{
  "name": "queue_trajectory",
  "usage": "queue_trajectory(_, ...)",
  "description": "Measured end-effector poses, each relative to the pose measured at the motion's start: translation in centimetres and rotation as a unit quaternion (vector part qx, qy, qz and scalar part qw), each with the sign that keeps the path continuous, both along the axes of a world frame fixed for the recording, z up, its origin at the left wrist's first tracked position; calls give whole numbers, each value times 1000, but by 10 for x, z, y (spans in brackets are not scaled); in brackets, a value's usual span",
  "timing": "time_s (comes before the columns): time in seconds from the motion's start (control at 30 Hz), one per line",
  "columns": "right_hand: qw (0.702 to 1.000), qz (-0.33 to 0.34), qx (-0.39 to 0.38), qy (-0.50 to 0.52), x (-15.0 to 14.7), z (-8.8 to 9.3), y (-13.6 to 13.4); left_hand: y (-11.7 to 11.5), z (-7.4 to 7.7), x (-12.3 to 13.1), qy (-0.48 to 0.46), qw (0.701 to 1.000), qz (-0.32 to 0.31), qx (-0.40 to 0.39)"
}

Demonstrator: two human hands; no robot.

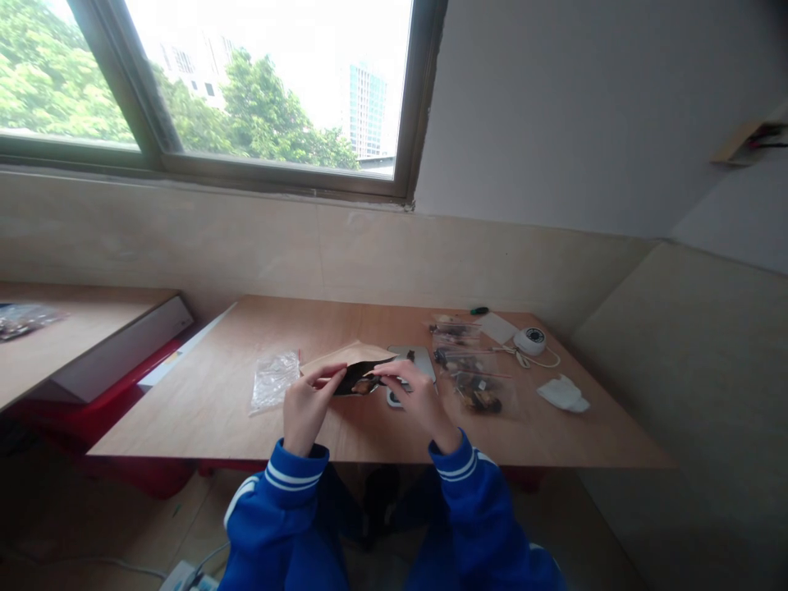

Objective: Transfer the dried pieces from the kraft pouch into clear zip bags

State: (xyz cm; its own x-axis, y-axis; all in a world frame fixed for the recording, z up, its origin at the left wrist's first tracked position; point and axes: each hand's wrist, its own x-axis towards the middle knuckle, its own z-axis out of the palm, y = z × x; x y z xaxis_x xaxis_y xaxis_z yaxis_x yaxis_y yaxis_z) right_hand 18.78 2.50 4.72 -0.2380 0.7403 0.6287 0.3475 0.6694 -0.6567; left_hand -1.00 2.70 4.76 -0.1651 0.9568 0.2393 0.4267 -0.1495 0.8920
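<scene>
Both hands hold a dark, flat pouch-like piece [355, 381] just above the table, with a brown shape showing on or in it. My left hand [309, 402] pinches its left end between thumb and fingers. At its right end, my right hand [419, 392] is closed, fingertips against the edge. Tan paper [350, 353] shows right behind the dark piece; whether the two are joined I cannot tell. Partly hidden behind my right hand lies a flat whitish device [424, 361], like a small scale. A clear plastic bag [275, 382] lies left of my left hand.
Several clear bags with dark brown contents [480, 394] lie on the wooden table [591, 435], right of my hands. Beyond them are a white dome camera [529, 340] with its cable, a white sheet [497, 328], a green-handled tool [478, 310] and crumpled white tissue [563, 394].
</scene>
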Motion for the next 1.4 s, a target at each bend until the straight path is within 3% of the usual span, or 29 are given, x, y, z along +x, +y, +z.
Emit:
queue_trajectory(0.1, 995, -51, -44, 66, 24, -4, 0, 1, -1, -3, 12, 1000, 15, 7)
queue_trajectory(0.2, 981, -147, -68, 103, 58, -22, 15, 1, -5, -6, 15, 999, 26, 16)
queue_trajectory(0.33, 962, -272, -41, -2, 97, -61, 45, -2, -10, -7, 5, 999, 30, 13)
queue_trajectory(0.5, 957, -280, -34, -68, 104, -110, 65, -7, -10, -3, -6, 1000, 3, -1)
queue_trajectory(0.67, 961, -257, -31, -101, 95, -140, 69, -11, -10, -4, -8, 1000, -7, 2)
queue_trajectory(1.0, 966, -239, -40, -92, 104, -156, 79, -13, -17, -5, -25, 999, -23, 1)
queue_trajectory(1.4, 961, -268, -66, -4, 101, -167, 95, -14, -15, -6, -21, 999, -31, -4)
